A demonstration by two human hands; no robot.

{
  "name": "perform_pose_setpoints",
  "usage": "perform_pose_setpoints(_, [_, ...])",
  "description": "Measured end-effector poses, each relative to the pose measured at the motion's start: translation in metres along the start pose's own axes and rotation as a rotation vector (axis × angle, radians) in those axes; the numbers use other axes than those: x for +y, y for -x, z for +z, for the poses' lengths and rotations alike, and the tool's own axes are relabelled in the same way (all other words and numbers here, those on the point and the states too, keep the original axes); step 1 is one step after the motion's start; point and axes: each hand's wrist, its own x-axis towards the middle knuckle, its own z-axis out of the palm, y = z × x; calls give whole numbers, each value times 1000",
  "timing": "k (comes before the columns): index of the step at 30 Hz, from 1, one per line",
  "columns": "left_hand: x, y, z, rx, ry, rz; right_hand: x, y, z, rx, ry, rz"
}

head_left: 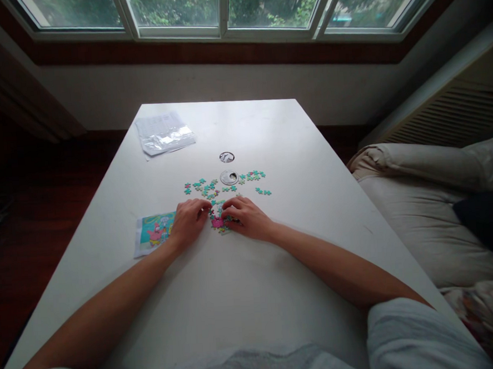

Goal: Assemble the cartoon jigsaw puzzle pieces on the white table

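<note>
Small jigsaw puzzle pieces [217,223], pink, teal and yellowish, lie clustered between my two hands on the white table. My left hand [189,222] is at the cluster's left side, its thumb and index finger brought together at the edge. Whatever is between those fingertips is too small to make out. From the right, my right hand [249,218] reaches over the cluster with bent fingers closed on a puzzle piece, mostly hidden beneath them. Partly under my left wrist lies a puzzle picture packet [155,230] with pink and yellow cartoon figures on teal.
Loose teal puzzle pieces [252,176] are scattered beyond my hands. Two round cable holes [229,178] open in the white table [311,292]. A clear plastic bag with paper [165,135] lies at the far left. A beige sofa [415,218] stands right of the table.
</note>
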Motion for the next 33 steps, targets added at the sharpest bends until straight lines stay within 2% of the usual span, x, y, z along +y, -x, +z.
perform_pose_setpoints(15, [0,0,-6,16,-111,-61,2,1,1,24,14,-23])
perform_pose_setpoints(25, [3,1,-10,-15,-153,-62,-1,1,-5,14,9,-10])
perform_pose_setpoints(33, [-14,-4,-15,40,-194,-90,-2,0,-6,18,1,-30])
